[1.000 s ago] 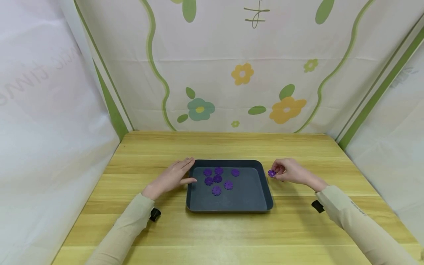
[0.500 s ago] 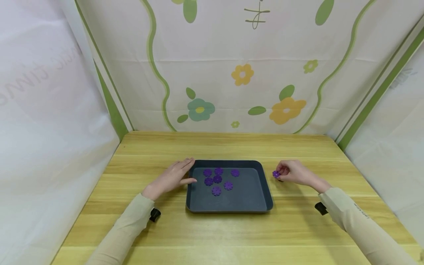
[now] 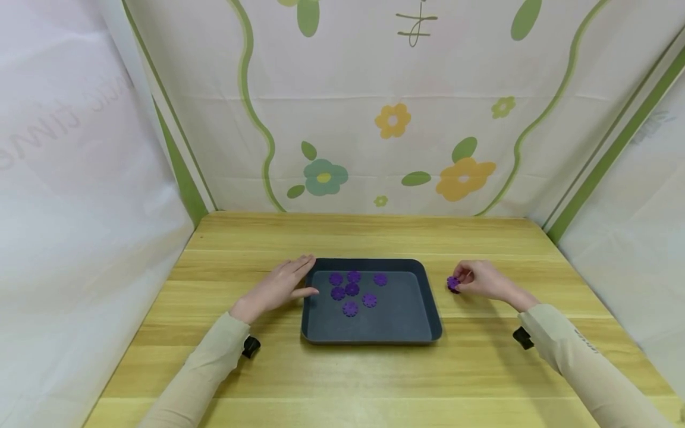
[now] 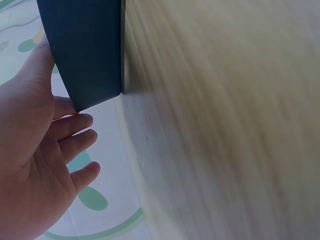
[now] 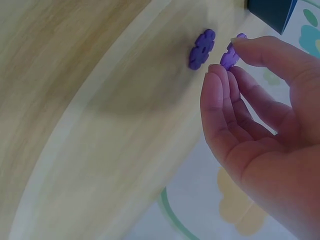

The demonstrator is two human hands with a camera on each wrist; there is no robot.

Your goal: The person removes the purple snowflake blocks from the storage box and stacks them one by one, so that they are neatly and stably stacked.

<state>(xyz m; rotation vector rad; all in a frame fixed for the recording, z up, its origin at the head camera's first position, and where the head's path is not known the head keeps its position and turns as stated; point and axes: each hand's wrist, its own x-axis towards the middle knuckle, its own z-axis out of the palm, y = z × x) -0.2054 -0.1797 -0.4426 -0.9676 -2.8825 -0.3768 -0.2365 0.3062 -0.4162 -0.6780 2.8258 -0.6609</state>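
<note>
A purple snowflake disc (image 3: 453, 282) is pinched between the thumb and fingertips of my right hand (image 3: 478, 280), just right of the tray. In the right wrist view, the pinched disc (image 5: 231, 56) is above the table, apart from a second purple disc (image 5: 202, 49) lying on the wood beside it. Several more purple discs (image 3: 350, 308) lie flat on the left and middle of the dark grey tray (image 3: 396, 324). My left hand (image 3: 275, 286) rests at the tray's back left corner, fingers extended and thumb over the left rim. The left wrist view shows that hand (image 4: 35, 145) touching the tray's corner.
A wooden table (image 3: 342, 380) carries everything. Behind it hangs a white cloth (image 3: 364, 142) printed with flowers, and more white cloth (image 3: 85, 238) stands along the left and right sides.
My right hand has moved a little to the right, away from the tray, with the pinched snowflake disc. The left hand, the tray and the discs in it have stayed put.
</note>
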